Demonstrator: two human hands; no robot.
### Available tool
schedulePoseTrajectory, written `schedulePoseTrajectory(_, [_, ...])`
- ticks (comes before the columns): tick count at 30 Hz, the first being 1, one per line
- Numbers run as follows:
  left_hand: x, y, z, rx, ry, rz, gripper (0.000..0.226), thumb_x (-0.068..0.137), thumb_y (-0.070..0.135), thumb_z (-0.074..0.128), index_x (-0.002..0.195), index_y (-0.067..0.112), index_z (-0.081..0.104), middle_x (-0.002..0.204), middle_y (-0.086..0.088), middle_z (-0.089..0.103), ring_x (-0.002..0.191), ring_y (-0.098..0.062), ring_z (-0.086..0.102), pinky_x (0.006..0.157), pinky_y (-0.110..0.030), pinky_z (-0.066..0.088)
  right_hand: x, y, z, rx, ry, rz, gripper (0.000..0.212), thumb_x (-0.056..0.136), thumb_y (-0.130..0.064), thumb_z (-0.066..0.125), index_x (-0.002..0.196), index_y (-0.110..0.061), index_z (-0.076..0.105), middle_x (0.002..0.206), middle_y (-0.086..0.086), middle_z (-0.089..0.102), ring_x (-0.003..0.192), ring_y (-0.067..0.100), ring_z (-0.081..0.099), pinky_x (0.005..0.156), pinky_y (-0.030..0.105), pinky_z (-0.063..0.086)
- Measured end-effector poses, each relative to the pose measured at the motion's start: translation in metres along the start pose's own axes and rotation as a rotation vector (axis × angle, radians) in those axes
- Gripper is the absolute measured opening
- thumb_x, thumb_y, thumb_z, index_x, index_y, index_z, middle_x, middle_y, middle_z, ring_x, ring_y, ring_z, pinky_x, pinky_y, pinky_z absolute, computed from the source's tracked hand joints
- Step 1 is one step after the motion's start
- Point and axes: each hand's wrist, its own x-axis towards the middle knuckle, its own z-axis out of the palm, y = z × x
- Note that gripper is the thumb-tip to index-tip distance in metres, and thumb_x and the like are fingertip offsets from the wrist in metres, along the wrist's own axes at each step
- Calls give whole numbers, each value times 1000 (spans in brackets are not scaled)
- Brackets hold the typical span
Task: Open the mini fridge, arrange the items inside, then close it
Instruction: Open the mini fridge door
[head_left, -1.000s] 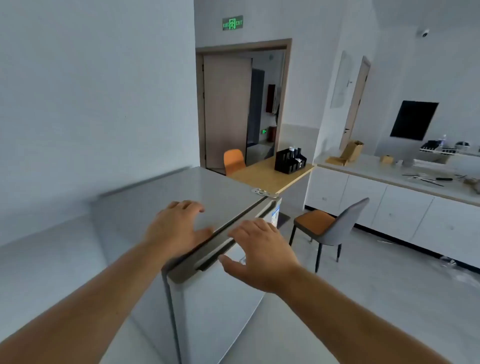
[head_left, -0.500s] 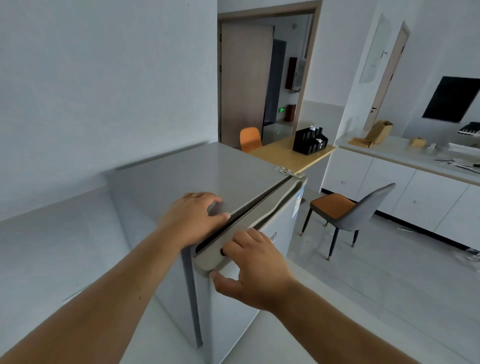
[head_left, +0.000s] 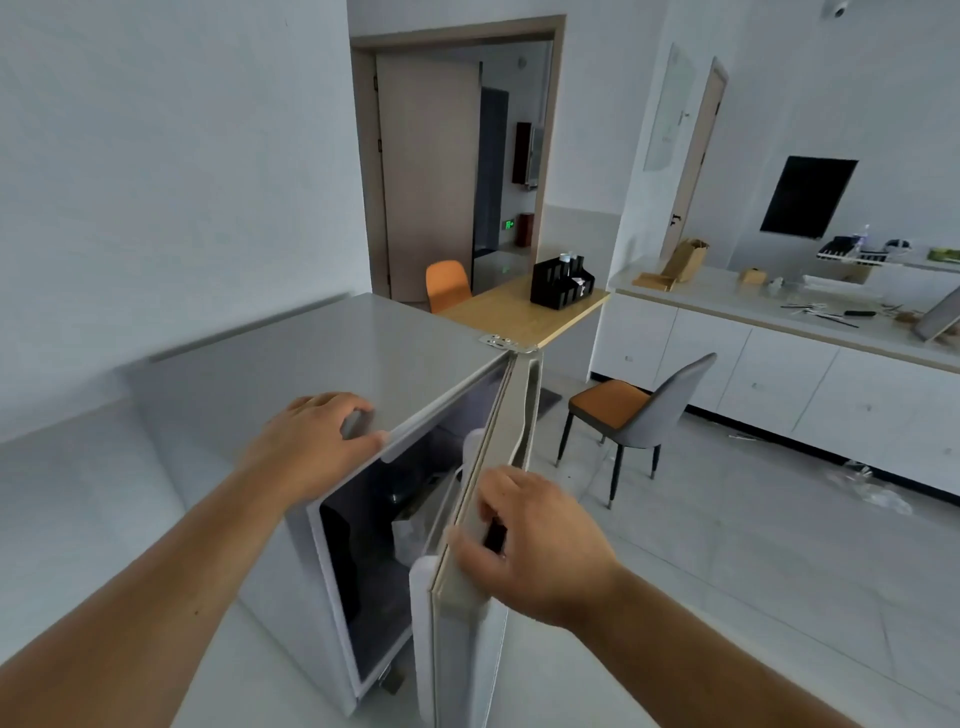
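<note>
A grey mini fridge (head_left: 332, 358) stands against the left wall, below me. Its door (head_left: 467, 639), hinged on the far side, is swung partly open toward the right. My right hand (head_left: 530, 540) grips the door's top near corner. My left hand (head_left: 317, 441) rests flat on the fridge's top front edge. The inside (head_left: 374, 551) is dark; a pale bag-like item (head_left: 415, 535) and other dim shapes show in the gap, too dark to identify.
A grey chair with an orange seat (head_left: 628, 410) stands on the floor just right of the door. Behind the fridge are a wooden table (head_left: 509, 312) with a black organiser (head_left: 561, 283) and an orange chair (head_left: 447, 280). White cabinets (head_left: 779, 379) line the right wall.
The fridge door went from shut to partly open, pulled rightward by my right hand. My left hand stayed on the fridge's top edge. The view tilted downward.
</note>
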Motion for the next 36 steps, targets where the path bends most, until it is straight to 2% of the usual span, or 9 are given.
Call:
schedulePoseTrajectory(4, [1, 0, -1, 20, -14, 2, 69, 79, 90, 37, 131, 47, 50, 140, 13, 59, 129, -17, 49, 93, -41, 46, 3, 11, -16, -16, -44, 153, 38, 87, -71, 51, 112, -42, 47, 104, -22, 52, 81, 2, 56, 68, 15, 39])
schedulePoseTrajectory(6, [1, 1, -1, 36, -22, -4, 68, 81, 91, 36, 132, 48, 50, 140, 14, 58, 130, -17, 49, 93, -42, 46, 4, 19, -25, -63, -66, 195, 51, 90, -63, 58, 132, -36, 47, 126, -12, 56, 98, 8, 61, 79, 23, 47])
schedulePoseTrajectory(8, [1, 3, -1, 49, -21, 3, 63, 84, 87, 38, 132, 47, 50, 140, 13, 59, 128, -18, 50, 92, -41, 47, 2, 28, -33, -138, -78, 241, 58, 91, -57, 60, 140, -30, 45, 133, -4, 54, 104, 17, 62, 82, 29, 51])
schedulePoseTrajectory(13, [-2, 8, -4, 59, -21, 16, 55, 91, 78, 43, 132, 43, 50, 137, 10, 61, 124, -20, 53, 89, -41, 49, -6, 49, -52, -291, -99, 308, 35, 94, -41, 57, 125, -24, 53, 119, -1, 54, 85, 18, 56, 67, 32, 46])
schedulePoseTrajectory(17, [-6, 13, -8, 65, -13, 14, 53, 93, 74, 45, 135, 41, 51, 141, 9, 60, 127, -21, 54, 95, -43, 51, -12, 64, -59, -430, -83, 311, 23, 95, -29, 55, 116, -20, 62, 113, 0, 57, 90, 18, 51, 68, 32, 44])
schedulePoseTrajectory(22, [-7, 15, -10, 53, -26, -5, 53, 94, 72, 45, 136, 40, 50, 140, 8, 60, 126, -22, 54, 95, -43, 51, -14, 78, -57, -523, -75, 375, 28, 92, -11, 60, 119, -16, 63, 117, 3, 55, 103, 22, 54, 77, 32, 49])
schedulePoseTrajectory(26, [-7, 16, -10, 55, -32, -6, 54, 93, 75, 43, 137, 43, 49, 142, 8, 59, 129, -22, 53, 97, -44, 51, -16, 93, -61, -549, -55, 435, 31, 88, -9, 63, 118, -17, 64, 117, 3, 55, 101, 23, 55, 82, 36, 54])
schedulePoseTrajectory(31, [-8, 17, -12, 64, -45, 31, 54, 96, 72, 41, 142, 45, 47, 152, 10, 54, 138, -23, 48, 106, -47, 48, -22, 117, -67, -572, -11, 496, 32, 88, -6, 57, 116, -18, 62, 114, 2, 55, 96, 22, 54, 78, 35, 51])
schedulePoseTrajectory(36, [-10, 18, -14, 41, -51, 73, 52, 99, 66, 42, 145, 44, 48, 158, 12, 49, 143, -21, 45, 110, -45, 44, -27, 141, -76, -573, 15, 550, 41, 86, -3, 57, 123, -17, 60, 120, 2, 63, 104, 24, 60, 91, 37, 52])
